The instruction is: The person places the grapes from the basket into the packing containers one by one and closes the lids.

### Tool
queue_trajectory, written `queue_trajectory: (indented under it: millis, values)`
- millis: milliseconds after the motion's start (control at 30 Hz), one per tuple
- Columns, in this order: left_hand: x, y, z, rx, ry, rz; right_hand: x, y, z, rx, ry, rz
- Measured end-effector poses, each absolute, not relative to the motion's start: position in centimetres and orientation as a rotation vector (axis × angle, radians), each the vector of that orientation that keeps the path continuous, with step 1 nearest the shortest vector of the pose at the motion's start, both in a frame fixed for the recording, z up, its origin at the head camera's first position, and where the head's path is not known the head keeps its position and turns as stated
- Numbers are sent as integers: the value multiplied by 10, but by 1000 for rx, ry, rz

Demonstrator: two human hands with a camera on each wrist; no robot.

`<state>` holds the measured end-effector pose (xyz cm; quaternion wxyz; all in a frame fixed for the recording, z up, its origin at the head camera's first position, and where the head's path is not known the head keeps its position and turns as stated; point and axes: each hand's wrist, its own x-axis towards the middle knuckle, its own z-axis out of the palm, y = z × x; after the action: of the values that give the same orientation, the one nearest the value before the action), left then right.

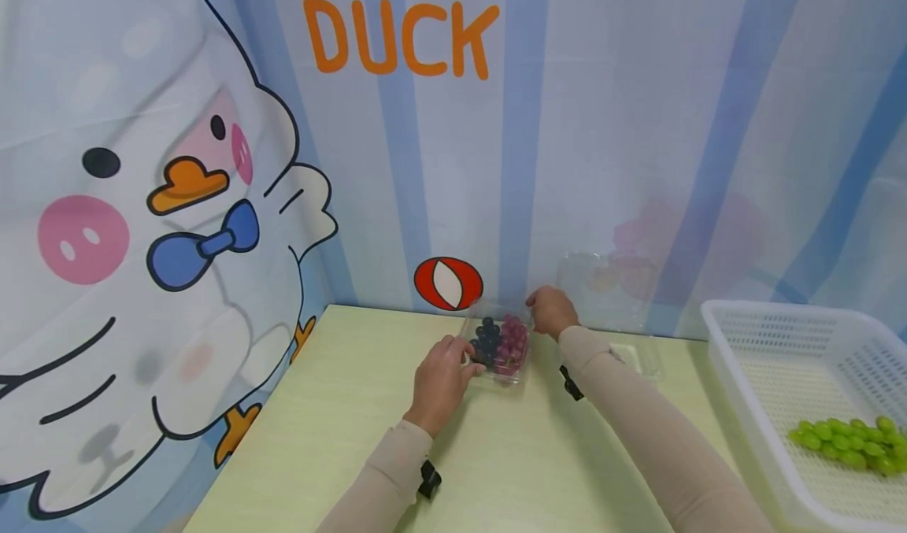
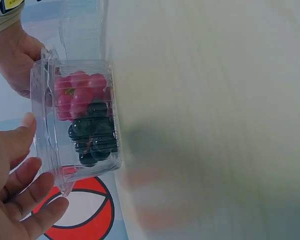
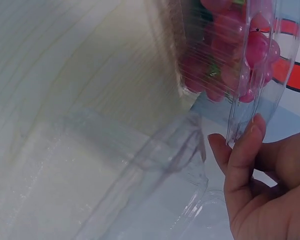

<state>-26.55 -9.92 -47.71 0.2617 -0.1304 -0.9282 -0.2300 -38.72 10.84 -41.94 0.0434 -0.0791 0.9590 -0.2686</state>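
Observation:
A clear plastic clamshell box (image 1: 505,377) stands near the back of the table, its lid down over dark grapes (image 1: 486,339) and pink-red grapes (image 1: 513,339). My right hand (image 1: 553,310) is at its back right corner; the right wrist view has thumb and fingertip pinching the box's clear rim. At the front left corner is my left hand (image 1: 441,379). Its fingers (image 2: 45,215) look spread and loosely bent along the lid's edge, without closing round it. Whether every fingertip touches the plastic is hard to see.
A second clear clamshell box (image 1: 641,356) stands right of the first with its lid raised against the backdrop, partly behind the right forearm. Further right, a white plastic basket (image 1: 751,438) holds green grapes (image 1: 850,442). A printed duck curtain (image 1: 460,163) hangs behind the table (image 1: 319,438).

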Motion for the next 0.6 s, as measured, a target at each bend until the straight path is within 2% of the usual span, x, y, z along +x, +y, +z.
queue_trajectory:
  millis: [167,600]
  values:
    - [-273,-102,-473,-408,-2529,-611,-393,109,-422,-254,2954,-815]
    - [-295,-107,-466,-512,-2738,-247,-401,109,-433,-206,2935,-913]
